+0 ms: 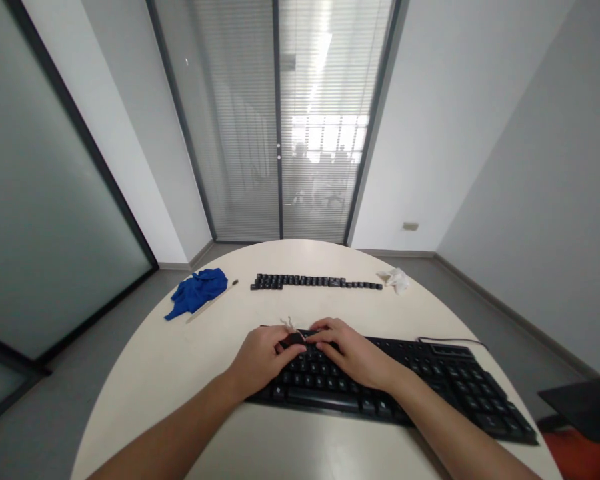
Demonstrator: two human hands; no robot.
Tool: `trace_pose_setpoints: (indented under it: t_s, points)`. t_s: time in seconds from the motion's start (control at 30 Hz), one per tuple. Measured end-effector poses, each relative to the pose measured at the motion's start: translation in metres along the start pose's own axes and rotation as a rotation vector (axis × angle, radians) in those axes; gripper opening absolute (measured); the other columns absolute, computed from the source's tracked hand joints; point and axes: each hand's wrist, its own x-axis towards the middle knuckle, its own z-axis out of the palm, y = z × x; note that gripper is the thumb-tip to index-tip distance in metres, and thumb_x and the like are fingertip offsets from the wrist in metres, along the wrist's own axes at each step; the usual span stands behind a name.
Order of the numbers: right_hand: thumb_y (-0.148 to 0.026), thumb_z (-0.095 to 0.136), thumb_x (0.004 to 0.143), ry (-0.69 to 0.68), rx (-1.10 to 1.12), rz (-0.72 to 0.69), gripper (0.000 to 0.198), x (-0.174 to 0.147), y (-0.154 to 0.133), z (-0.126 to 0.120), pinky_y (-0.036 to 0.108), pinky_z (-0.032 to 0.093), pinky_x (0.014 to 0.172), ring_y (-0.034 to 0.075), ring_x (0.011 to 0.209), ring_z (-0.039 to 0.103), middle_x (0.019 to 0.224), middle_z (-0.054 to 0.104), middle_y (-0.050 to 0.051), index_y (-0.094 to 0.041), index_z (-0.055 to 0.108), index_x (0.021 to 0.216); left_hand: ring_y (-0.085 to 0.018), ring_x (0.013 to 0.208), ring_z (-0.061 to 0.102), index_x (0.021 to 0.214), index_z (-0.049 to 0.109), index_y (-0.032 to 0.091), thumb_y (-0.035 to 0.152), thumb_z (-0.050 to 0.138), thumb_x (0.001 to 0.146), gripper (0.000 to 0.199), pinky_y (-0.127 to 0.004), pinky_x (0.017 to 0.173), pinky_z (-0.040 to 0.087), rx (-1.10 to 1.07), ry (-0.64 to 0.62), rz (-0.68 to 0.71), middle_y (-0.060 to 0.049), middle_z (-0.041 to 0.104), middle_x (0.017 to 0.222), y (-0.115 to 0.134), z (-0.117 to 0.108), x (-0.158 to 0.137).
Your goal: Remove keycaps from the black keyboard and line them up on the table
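A black keyboard (325, 399) lies slightly askew on the table, and both hands are over its upper left part. My left hand (263, 357) is closed, pinching a small black piece that looks like a keycap (295, 339) between thumb and fingers. A thin, twisted white wisp (289, 325), like tissue or string, sticks up behind those fingers. From the other side, my right hand (347, 350) meets the left at the small piece, its fingers bent and drawn together. What lies between the right fingertips is too small to make out.
Loose black keycaps (310, 281) stand in rows across the far table (220, 360). At left lie a crumpled blue cloth (200, 290) and a thin brush (213, 301). A crumpled white tissue (396, 280) is at far right. The keyboard's cable (455, 339) runs behind it.
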Motion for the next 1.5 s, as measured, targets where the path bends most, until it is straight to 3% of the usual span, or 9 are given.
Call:
trace_pose_setpoints:
  t_s: [0.3,0.67,0.87,1.07,1.33,1.5]
  points:
    - [-0.018,0.049,0.094,0.064,0.001,-0.037,0.025,0.003,0.003,0.009,0.036,0.042,0.102,0.020,0.111,0.054,0.117,0.061,0.006,-0.024,0.070,0.105,-0.016,0.065,0.061,0.079,0.069,0.017,0.036,0.061,0.088,0.022,-0.025,0.062,0.041,0.121,-0.012,0.004,-0.001,0.068,0.071,0.015,0.003,0.002]
    - [-0.018,0.048,0.094,0.074,-0.006,-0.060,0.025,0.002,0.003,0.009,0.036,0.043,0.100,0.020,0.108,0.055,0.115,0.063,0.007,-0.023,0.070,0.107,-0.017,0.071,0.062,0.085,0.069,0.018,0.034,0.058,0.090,0.020,-0.025,0.067,0.042,0.009,-0.055,0.034,-0.002,0.070,0.078,0.014,0.009,0.002]
    - [-0.019,0.048,0.095,0.079,-0.014,-0.067,0.026,0.002,0.002,0.009,0.036,0.043,0.100,0.020,0.108,0.056,0.115,0.063,0.007,-0.023,0.069,0.108,-0.014,0.058,0.056,0.070,0.061,0.016,0.035,0.061,0.087,0.026,-0.023,0.056,0.039,-0.107,-0.007,-0.095,0.001,0.064,0.063,0.008,0.011,0.003]
    - [-0.019,0.047,0.095,0.070,-0.019,-0.067,0.027,0.001,0.000,0.007,0.035,0.043,0.100,0.019,0.109,0.056,0.115,0.063,0.006,-0.024,0.069,0.109,-0.013,0.058,0.056,0.075,0.062,0.015,0.032,0.062,0.086,0.021,-0.023,0.055,0.039,-0.155,-0.014,-0.124,0.001,0.063,0.064,0.008,0.010,0.003]
    - [-0.017,0.046,0.094,0.055,-0.013,-0.067,0.028,0.001,-0.001,0.005,0.035,0.042,0.101,0.020,0.110,0.056,0.117,0.063,0.006,-0.024,0.069,0.109,-0.018,0.078,0.070,0.087,0.062,0.015,0.034,0.061,0.086,0.019,-0.027,0.071,0.053,-0.573,-0.043,-0.256,-0.003,0.073,0.081,-0.003,0.014,0.005]
    - [-0.014,0.046,0.092,0.091,0.022,-0.099,0.027,0.000,-0.006,0.002,0.035,0.043,0.097,0.019,0.106,0.057,0.111,0.066,0.005,-0.022,0.066,0.107,-0.018,0.077,0.071,0.085,0.062,0.015,0.034,0.066,0.083,0.020,-0.028,0.072,0.055,-0.614,0.017,-0.314,-0.003,0.074,0.078,-0.004,0.013,0.007]
